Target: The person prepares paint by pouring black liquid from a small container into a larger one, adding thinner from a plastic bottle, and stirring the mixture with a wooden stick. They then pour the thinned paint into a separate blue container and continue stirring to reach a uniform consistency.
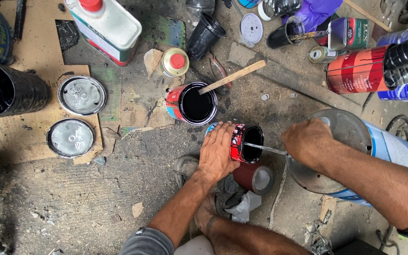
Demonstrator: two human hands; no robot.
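At centre frame, the left hand [218,153] is clasping a tilted red paint can [245,143] to steady it, while the right hand [308,141], fist closed, is working a thin metal rod [264,148] into its dark opening.

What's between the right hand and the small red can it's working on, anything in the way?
Nothing visible blocks it. The right hand holds a thin metal tool that runs straight into the open mouth of the red can, which the left hand grips. The big drum sits behind the right hand, not between.
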